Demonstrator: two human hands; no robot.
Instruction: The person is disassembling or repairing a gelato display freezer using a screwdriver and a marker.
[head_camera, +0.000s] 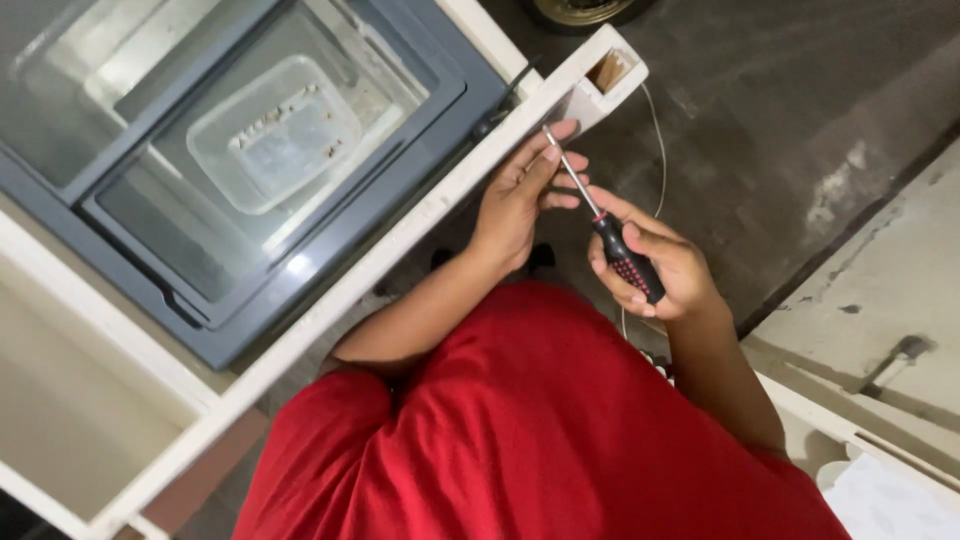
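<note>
Red shirt (540, 430) nearest; right hand (655, 265) grips black-red-handled screwdriver (605, 225); left hand (525, 190) open, steadying shaft.

Both forearms bare, reaching forward from red sleeves, elbows bent. Left hand (520, 195) open, palm partly up, fingers (556, 152) extended and loosely spread. Right hand (655, 265) curled into a closed fist grip, thumb on top, wrist bent slightly inward. Hands close, not touching.

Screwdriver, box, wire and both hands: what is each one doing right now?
Screwdriver: held, tip against the white frame.
Right hand: gripping the screwdriver handle.
Left hand: open, fingers steadying the shaft.
Clear plastic box: lidless, lying behind the glass.
White wire: hanging loose.
</note>
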